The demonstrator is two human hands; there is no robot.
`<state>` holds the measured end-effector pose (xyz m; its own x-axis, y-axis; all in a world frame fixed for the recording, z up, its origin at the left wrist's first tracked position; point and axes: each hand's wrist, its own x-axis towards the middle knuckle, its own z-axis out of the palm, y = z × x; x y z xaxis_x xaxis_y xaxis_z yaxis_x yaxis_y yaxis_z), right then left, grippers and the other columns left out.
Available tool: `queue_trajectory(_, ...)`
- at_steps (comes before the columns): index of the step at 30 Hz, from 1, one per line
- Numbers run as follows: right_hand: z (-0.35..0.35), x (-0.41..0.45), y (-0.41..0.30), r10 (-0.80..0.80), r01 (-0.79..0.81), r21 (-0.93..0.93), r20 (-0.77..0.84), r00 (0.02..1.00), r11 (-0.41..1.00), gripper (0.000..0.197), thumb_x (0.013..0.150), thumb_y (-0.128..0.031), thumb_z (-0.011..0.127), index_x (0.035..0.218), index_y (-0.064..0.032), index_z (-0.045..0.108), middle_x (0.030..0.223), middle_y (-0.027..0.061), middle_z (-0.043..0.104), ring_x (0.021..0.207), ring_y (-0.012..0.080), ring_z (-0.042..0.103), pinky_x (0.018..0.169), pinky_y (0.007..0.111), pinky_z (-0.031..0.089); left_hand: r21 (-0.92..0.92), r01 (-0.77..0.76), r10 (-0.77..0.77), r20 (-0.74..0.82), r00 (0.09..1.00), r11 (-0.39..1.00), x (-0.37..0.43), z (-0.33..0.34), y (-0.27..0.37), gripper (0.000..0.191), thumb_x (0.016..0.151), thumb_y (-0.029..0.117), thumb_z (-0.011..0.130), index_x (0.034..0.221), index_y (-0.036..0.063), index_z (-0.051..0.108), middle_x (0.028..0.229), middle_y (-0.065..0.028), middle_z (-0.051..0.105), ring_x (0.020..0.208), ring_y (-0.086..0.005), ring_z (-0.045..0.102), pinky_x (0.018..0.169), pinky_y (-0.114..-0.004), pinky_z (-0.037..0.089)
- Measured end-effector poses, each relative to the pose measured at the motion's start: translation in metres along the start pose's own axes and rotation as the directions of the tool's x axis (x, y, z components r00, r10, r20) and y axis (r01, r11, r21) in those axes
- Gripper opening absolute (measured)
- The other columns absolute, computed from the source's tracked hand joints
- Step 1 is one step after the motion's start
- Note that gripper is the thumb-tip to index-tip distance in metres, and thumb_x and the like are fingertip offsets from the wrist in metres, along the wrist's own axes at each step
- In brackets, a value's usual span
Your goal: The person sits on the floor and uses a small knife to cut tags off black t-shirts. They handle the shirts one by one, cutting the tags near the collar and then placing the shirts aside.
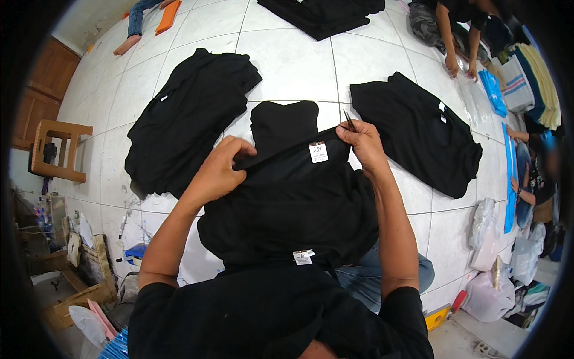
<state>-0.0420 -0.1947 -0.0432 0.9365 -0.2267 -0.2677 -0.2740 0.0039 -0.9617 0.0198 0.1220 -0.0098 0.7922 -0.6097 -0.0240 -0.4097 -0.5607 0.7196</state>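
A black fabric garment (287,206) lies over my lap and the floor in front of me, its upper edge stretched between my hands. My left hand (222,168) has that edge between its curled fingers and thumb. With my right hand (363,141) I pinch the other end of the edge. The same hand holds a slim dark pointed tool (348,120), tips upward; whether it is snips or tweezers I cannot tell. A white printed label (319,152) shows inside the edge near my right hand. Another white tag (302,257) lies close to my chest.
Black garment piles lie at left (188,121), right (412,134) and far ahead (323,15) on the white tiled floor (287,72). A brown plastic stool (63,150) is at left. Other people's hands (462,67) work at upper right, near plastic bags (489,294) and folded cloths (533,85).
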Motion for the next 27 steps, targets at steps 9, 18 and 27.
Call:
queue_trajectory(9,0.012,0.01,0.01,0.111,-0.111,0.038,0.013,0.994,0.993,0.017,0.09,-0.015,0.068,0.093,0.0008,0.071,0.084,0.0018,0.067,0.081,0.0114,0.056,0.079,0.027,0.041,-0.862,0.344,-0.276,0.252,0.928,0.372,-0.003,0.0,-0.036,0.024,0.071,-0.011,0.05,0.088,-0.0049,0.066,0.072,-0.0043,0.063,0.065,-0.012,0.062,0.066,-0.023,0.05)
queue_trajectory(18,0.007,0.009,0.016,0.132,-0.134,0.059,0.03,0.991,0.989,0.014,0.09,-0.017,0.07,0.092,-0.0036,0.072,0.079,-0.0021,0.064,0.073,0.0074,0.052,0.069,0.025,0.037,-0.924,0.381,-0.156,0.373,0.915,0.022,0.008,0.008,-0.03,0.024,0.075,-0.007,0.054,0.096,-0.0071,0.065,0.088,-0.0093,0.068,0.075,-0.0157,0.065,0.072,-0.026,0.053)
queue_trajectory(27,0.016,-0.032,-0.034,-0.02,0.105,-0.578,0.151,0.988,0.809,0.029,0.076,-0.022,0.084,0.092,-0.0019,0.07,0.078,0.0053,0.066,0.08,0.0152,0.061,0.073,0.03,0.045,-0.326,-0.005,-0.014,-0.054,0.998,0.945,0.04,0.016,0.018,0.014,0.091,0.008,0.07,0.099,-0.0023,0.072,0.088,-0.0011,0.071,0.078,-0.0082,0.063,0.074,-0.024,0.05)
